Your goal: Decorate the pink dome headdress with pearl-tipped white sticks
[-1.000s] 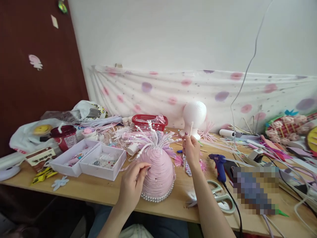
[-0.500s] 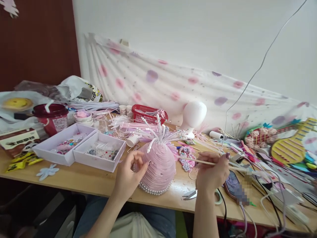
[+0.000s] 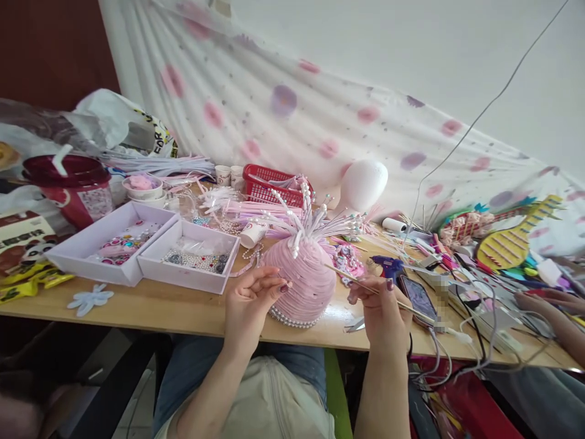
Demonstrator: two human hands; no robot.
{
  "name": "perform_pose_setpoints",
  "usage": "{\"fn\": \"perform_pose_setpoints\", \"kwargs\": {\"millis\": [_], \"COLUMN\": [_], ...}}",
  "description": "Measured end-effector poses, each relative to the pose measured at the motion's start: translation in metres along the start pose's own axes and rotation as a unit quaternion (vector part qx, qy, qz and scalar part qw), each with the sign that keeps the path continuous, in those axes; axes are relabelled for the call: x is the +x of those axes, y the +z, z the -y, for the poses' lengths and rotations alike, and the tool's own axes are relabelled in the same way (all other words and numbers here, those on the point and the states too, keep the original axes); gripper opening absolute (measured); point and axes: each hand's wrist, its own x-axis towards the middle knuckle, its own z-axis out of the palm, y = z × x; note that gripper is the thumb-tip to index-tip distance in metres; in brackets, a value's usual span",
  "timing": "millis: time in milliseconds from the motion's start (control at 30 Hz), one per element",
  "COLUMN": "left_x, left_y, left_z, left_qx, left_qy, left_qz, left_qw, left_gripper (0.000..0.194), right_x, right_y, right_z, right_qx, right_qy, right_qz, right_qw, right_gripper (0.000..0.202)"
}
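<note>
A pink dome [image 3: 304, 286] wrapped in fuzzy strands stands on the table, with a row of pearl beads [image 3: 297, 321] round its base. White and lilac stems with beaded tips [image 3: 304, 222] spread from its top. My left hand [image 3: 249, 308] is at the dome's left front, thumb and fingertips pinched together; anything between them is too small to make out. Between the fingers of my right hand [image 3: 384, 314] is a thin wooden stick [image 3: 350, 278], its far end pointing at the dome's right side. Whether the tip touches the dome, I cannot tell.
White boxes of beads [image 3: 183, 274] stand left, near a lidded red cup [image 3: 68, 189]. Behind are a red basket [image 3: 256, 183] and a white foam head [image 3: 364, 186]. To the right lie a blue glue gun [image 3: 387, 267], a phone [image 3: 418, 297], cables and another person's hands [image 3: 548, 302].
The view has tilted down and shifted. My right hand has drawn in lower, uncovering the glue gun, and the stick slopes more steeply. Another person's hands have come into view at right.
</note>
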Motion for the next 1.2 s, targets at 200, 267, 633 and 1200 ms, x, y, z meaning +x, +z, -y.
{"fn": "perform_pose_setpoints", "kwargs": {"millis": [200, 267, 633, 1200], "left_x": [-0.01, -0.015, 0.002, 0.024], "left_y": [0.01, 0.011, -0.012, -0.009], "left_z": [-0.013, -0.016, -0.02, -0.027], "left_qx": [-0.053, -0.018, -0.053, -0.215], "left_qy": [-0.087, -0.094, -0.099, -0.133], "left_qz": [0.031, 0.073, -0.011, -0.02], "left_qw": [0.994, 0.993, 0.994, 0.967], "left_gripper": [0.044, 0.045, 0.033, 0.035], "right_x": [-0.004, -0.009, 0.005, 0.043], "right_y": [0.02, 0.033, 0.006, -0.071], "right_z": [0.01, 0.009, 0.017, -0.038], "right_qx": [0.051, 0.079, 0.091, -0.26], "right_qy": [0.062, 0.087, 0.027, 0.192], "right_qz": [0.051, 0.089, -0.012, -0.08], "right_qw": [0.996, 0.989, 0.995, 0.943], "right_gripper": [0.031, 0.029, 0.024, 0.04]}}
